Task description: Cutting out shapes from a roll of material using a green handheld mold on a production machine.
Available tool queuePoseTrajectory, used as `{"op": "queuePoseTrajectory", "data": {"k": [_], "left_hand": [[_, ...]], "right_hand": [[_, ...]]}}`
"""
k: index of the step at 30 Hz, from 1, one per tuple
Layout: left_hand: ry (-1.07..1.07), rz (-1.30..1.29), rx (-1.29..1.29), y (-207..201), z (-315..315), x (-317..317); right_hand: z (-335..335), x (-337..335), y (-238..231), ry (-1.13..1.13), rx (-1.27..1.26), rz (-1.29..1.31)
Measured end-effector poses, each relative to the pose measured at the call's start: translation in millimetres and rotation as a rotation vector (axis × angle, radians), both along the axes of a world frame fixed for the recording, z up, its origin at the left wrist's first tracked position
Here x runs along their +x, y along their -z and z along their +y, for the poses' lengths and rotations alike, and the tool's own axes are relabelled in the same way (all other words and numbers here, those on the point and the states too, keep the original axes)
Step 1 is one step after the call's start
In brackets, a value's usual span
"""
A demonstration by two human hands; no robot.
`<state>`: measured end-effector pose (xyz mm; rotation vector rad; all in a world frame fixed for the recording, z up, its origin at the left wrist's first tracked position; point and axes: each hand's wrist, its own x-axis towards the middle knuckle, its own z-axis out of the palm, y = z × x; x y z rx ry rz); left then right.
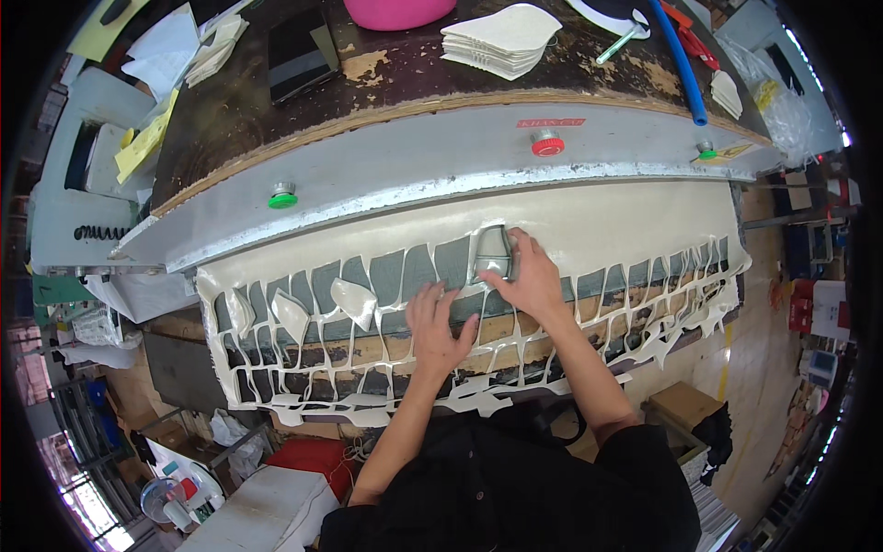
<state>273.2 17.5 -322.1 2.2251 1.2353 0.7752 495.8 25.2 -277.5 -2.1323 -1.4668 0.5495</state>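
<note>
A cream, glossy leather-like sheet (625, 216) lies across the work surface, its nearer half cut into a web of shaped holes. On its uncut edge stands a metal cutting die (494, 250) with a curved outline and a crossbar. My right hand (533, 281) grips this die by its right side, thumb at the near edge. Just left of it, my left hand (441, 327) rests with fingers spread on the cut web, holding nothing. Several loose cut pieces lie farther left, among them a cream leaf-shaped piece (354, 304).
Beyond the sheet runs a grey machine beam (395, 156) with a red button (547, 143) and green buttons (283, 196). The dark shelf above holds a stack of cream pieces (501, 41), a phone (302, 55), a pink container (400, 11) and a blue tube (682, 64).
</note>
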Motion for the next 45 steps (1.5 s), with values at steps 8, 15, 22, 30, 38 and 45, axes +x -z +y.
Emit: {"op": "queuePoseTrajectory", "data": {"k": [8, 15, 22, 30, 38, 45], "left_hand": [[0.038, -0.191, -0.164, 20.2, 10.1, 38.2], [-0.146, -0.259, -0.073, 33.3, 6.5, 41.9], [-0.135, -0.279, -0.076, 24.5, 18.4, 40.6], [-0.398, -0.539, -0.223, -24.8, 85.1, -13.8], [-0.563, -1.122, -0.306, -85.4, 196.5, -73.6], [-0.249, -0.464, -0.477, -72.5, 63.0, -68.1]], "right_hand": [[-16.6, 24.6, 45.1, -0.336, 0.146, -0.017], [-15.8, 19.1, 46.5, -0.357, 0.147, -0.037], [-8.4, 22.0, 41.4, -0.369, 0.133, -0.055], [-47.8, 10.1, 7.2, -0.216, 0.224, 0.038], [-80.6, -8.8, -25.6, -0.439, 0.066, 0.171], [-82.3, -0.4, -62.7, -0.361, -0.041, 0.117]]}}
